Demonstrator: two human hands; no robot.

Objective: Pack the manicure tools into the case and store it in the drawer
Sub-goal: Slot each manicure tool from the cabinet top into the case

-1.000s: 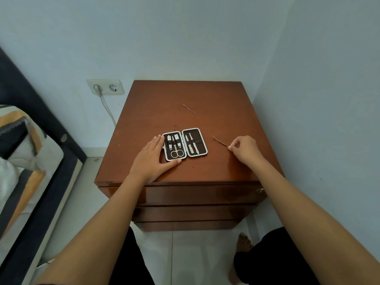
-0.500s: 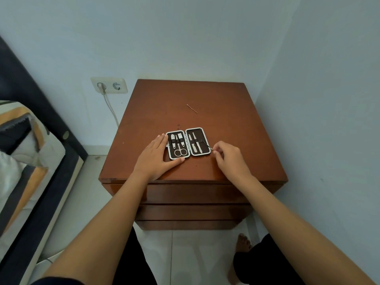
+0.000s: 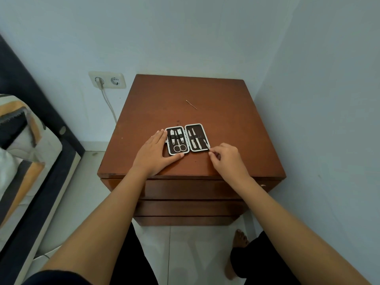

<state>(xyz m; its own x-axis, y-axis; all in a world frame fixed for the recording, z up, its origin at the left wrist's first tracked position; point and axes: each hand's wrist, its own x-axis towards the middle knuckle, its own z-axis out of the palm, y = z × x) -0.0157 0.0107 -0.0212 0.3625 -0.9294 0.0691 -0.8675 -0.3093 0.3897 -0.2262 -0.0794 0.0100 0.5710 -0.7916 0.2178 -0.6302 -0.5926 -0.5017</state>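
Note:
A small manicure case (image 3: pixel 187 138) lies open and flat on the brown wooden nightstand (image 3: pixel 205 112). Scissors and clippers sit in its left half; thin tools sit in its right half. My left hand (image 3: pixel 157 154) rests flat on the top and touches the case's left side and front edge. My right hand (image 3: pixel 227 159) pinches a thin metal tool (image 3: pixel 206 145) whose tip lies over the right half's near right corner. Another thin metal tool (image 3: pixel 191 104) lies loose farther back on the top.
The nightstand's stacked drawers (image 3: pixel 191 190) are shut below the top. Walls stand close behind and on the right. A wall socket with a white cable (image 3: pixel 107 80) is at the left. A bed (image 3: pixel 24 153) runs along the left. My bare foot (image 3: pixel 236 249) rests on the tiled floor.
My right hand picked the thin tool up from the top right of the case and carried it left onto the case's right half. My left hand stayed by the case.

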